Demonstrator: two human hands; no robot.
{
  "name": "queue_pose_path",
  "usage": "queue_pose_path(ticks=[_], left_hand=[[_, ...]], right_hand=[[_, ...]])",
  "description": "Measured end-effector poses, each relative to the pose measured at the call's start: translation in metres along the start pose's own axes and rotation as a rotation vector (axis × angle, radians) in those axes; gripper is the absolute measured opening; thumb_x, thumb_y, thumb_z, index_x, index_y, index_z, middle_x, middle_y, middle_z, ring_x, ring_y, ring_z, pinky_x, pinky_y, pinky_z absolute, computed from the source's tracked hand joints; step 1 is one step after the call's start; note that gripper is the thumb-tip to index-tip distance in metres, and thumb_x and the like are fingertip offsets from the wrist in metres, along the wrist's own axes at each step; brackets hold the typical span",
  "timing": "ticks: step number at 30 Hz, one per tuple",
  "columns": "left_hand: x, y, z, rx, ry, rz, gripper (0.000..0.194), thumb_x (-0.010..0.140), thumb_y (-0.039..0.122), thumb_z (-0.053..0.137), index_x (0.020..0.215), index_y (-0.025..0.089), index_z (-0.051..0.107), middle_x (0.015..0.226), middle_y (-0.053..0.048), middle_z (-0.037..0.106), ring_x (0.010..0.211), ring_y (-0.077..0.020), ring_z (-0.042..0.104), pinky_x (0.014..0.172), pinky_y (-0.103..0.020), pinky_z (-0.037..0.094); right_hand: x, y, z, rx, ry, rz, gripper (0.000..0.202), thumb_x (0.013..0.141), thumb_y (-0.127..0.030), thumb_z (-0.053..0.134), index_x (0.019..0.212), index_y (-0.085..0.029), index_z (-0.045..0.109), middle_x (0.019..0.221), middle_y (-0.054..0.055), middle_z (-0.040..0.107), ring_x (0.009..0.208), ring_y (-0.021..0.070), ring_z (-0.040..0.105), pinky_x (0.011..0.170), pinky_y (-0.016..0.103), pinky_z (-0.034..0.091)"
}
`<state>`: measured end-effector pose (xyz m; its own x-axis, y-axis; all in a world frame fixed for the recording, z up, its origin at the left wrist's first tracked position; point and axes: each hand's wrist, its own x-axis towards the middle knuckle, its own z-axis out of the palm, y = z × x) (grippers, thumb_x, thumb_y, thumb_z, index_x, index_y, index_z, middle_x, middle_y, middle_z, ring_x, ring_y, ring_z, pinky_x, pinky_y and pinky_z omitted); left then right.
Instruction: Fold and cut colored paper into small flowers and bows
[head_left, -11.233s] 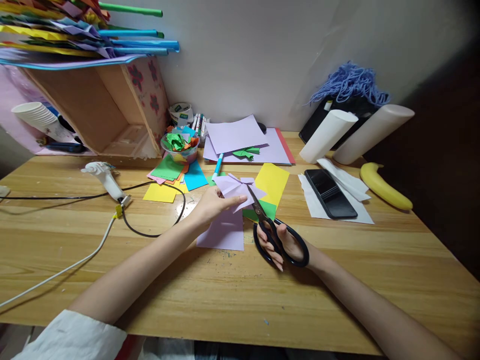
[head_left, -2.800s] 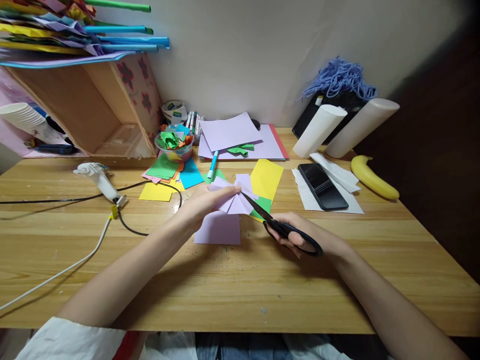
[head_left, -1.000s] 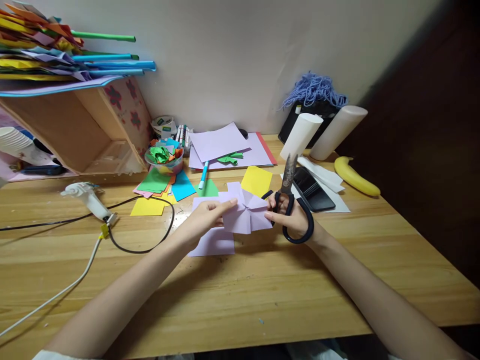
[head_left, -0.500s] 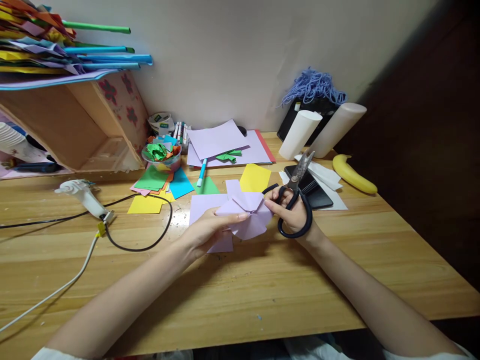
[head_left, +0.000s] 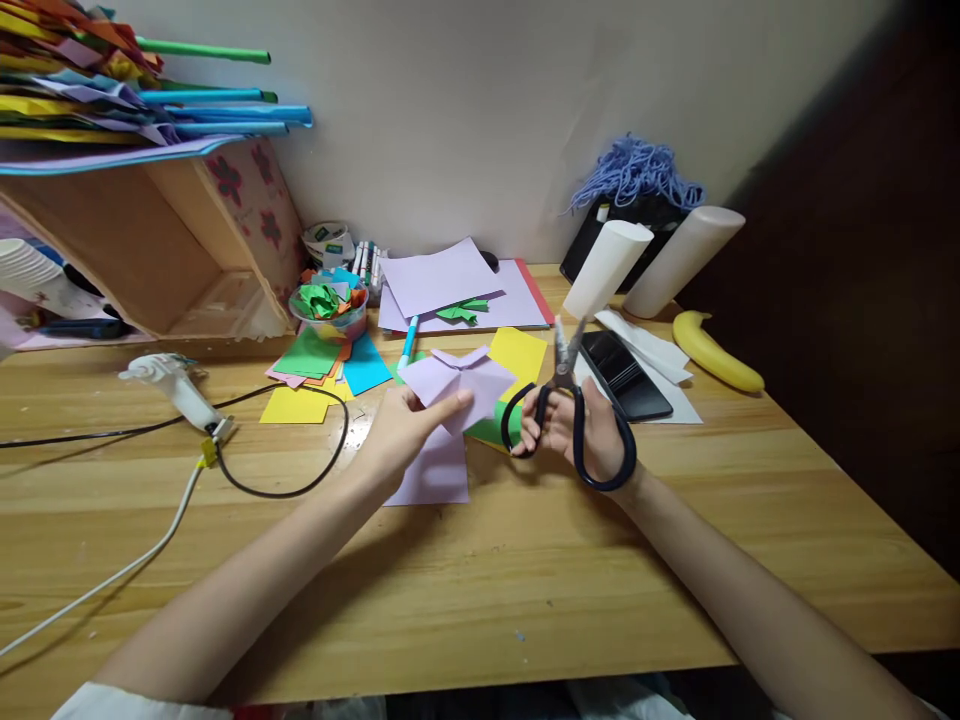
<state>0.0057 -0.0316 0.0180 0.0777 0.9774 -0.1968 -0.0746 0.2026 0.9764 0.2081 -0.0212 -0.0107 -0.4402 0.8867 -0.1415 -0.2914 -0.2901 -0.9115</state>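
Between the thumb and fingers of my left hand (head_left: 409, 430) is a folded piece of lilac paper (head_left: 476, 385), its layers fanned out above the desk. My right hand (head_left: 574, 430) has its fingers through the handles of black-handled scissors (head_left: 562, 375). The blades point up and away from me, slightly apart, and touch no paper. Flat on the desk below the folded piece lies a lilac sheet (head_left: 431, 480), partly covered by my left hand. A green piece (head_left: 499, 427) and a yellow sheet (head_left: 521, 352) show just beyond the folded paper.
A glue gun (head_left: 176, 390) with its cable stands at left. A plastic bowl (head_left: 330, 325) of paper scraps, colored sheets (head_left: 307, 355) and a blue marker (head_left: 409, 342) lie behind my hands. At right are a phone (head_left: 630, 380), two white rolls (head_left: 607, 270) and a banana (head_left: 716, 355).
My right hand has let go of the folded lilac paper and moved away, the scissors now spread open. My left hand has shifted left and up with the paper, turning it.
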Motion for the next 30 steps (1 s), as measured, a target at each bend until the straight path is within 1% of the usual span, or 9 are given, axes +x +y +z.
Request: queue_pose_path(ticks=[4,5,7,9,12,14,18,24,30], left_hand=[[0.011,0.006,-0.016,0.044,0.152,0.002,0.035,0.061,0.043,0.071,0.078,0.013,0.065,0.080,-0.006,0.066,0.068,-0.0136,0.056,0.060,-0.023,0.041],[0.012,0.006,-0.019,0.048,0.174,0.004,0.035,0.060,0.043,0.071,0.077,0.013,0.064,0.078,-0.006,0.065,0.068,-0.0133,0.056,0.061,-0.024,0.041],[0.013,0.006,-0.021,0.050,0.195,0.001,0.035,0.060,0.043,0.071,0.075,0.013,0.064,0.078,-0.006,0.065,0.069,-0.0134,0.056,0.064,-0.025,0.042],[0.013,0.005,-0.021,0.046,0.192,-0.009,0.036,0.059,0.043,0.071,0.077,0.013,0.065,0.080,-0.006,0.066,0.070,-0.0137,0.057,0.066,-0.026,0.043],[0.013,0.004,-0.020,0.038,0.120,-0.025,0.038,0.059,0.043,0.071,0.081,0.013,0.066,0.083,-0.007,0.066,0.072,-0.0141,0.057,0.067,-0.026,0.043],[0.013,0.003,-0.020,0.047,0.099,-0.041,0.039,0.059,0.043,0.071,0.082,0.013,0.065,0.082,-0.007,0.065,0.071,-0.0139,0.057,0.066,-0.026,0.042],[0.014,0.005,-0.021,0.066,0.131,-0.063,0.039,0.057,0.043,0.073,0.078,0.011,0.064,0.078,-0.007,0.064,0.068,-0.0132,0.055,0.063,-0.025,0.042],[0.012,0.008,-0.020,0.052,0.147,-0.066,0.043,0.055,0.044,0.074,0.082,0.011,0.064,0.079,-0.007,0.065,0.070,-0.0146,0.057,0.064,-0.026,0.043],[0.006,0.010,-0.012,0.121,0.127,-0.059,0.036,0.057,0.043,0.072,0.077,0.014,0.066,0.071,-0.004,0.064,0.062,-0.0130,0.055,0.057,-0.024,0.040]], right_hand=[[-0.010,0.003,0.003,0.010,-0.404,0.215,0.081,0.054,-0.087,0.030,0.079,-0.013,0.053,0.057,0.000,0.050,0.049,0.0148,0.052,0.056,0.038,0.051],[-0.013,0.006,0.003,0.004,-0.469,0.251,0.083,0.052,-0.088,0.030,0.079,-0.013,0.053,0.057,0.000,0.050,0.046,0.0139,0.051,0.054,0.037,0.051],[-0.017,0.013,0.004,-0.014,-0.535,0.296,0.083,0.051,-0.088,0.030,0.079,-0.013,0.052,0.056,-0.001,0.049,0.043,0.0121,0.049,0.050,0.034,0.050],[-0.020,0.020,0.005,-0.032,-0.558,0.305,0.081,0.053,-0.086,0.030,0.079,-0.013,0.052,0.055,-0.002,0.047,0.042,0.0108,0.047,0.048,0.032,0.050],[-0.019,0.025,0.005,-0.049,-0.569,0.289,0.078,0.057,-0.085,0.029,0.078,-0.013,0.051,0.056,-0.003,0.046,0.042,0.0099,0.047,0.045,0.030,0.049],[-0.017,0.026,0.004,-0.040,-0.559,0.278,0.077,0.058,-0.084,0.028,0.077,-0.013,0.051,0.055,-0.003,0.045,0.043,0.0096,0.046,0.044,0.029,0.049],[-0.016,0.025,0.003,-0.029,-0.543,0.278,0.077,0.056,-0.085,0.028,0.076,-0.014,0.049,0.054,-0.004,0.044,0.042,0.0091,0.046,0.042,0.027,0.048],[-0.017,0.024,0.004,-0.031,-0.546,0.281,0.076,0.056,-0.084,0.031,0.075,-0.013,0.050,0.053,-0.004,0.044,0.041,0.0084,0.046,0.042,0.026,0.049],[-0.015,0.026,0.003,-0.009,-0.496,0.284,0.074,0.054,-0.084,0.034,0.073,-0.014,0.049,0.050,-0.006,0.042,0.038,0.0076,0.043,0.037,0.024,0.046]])
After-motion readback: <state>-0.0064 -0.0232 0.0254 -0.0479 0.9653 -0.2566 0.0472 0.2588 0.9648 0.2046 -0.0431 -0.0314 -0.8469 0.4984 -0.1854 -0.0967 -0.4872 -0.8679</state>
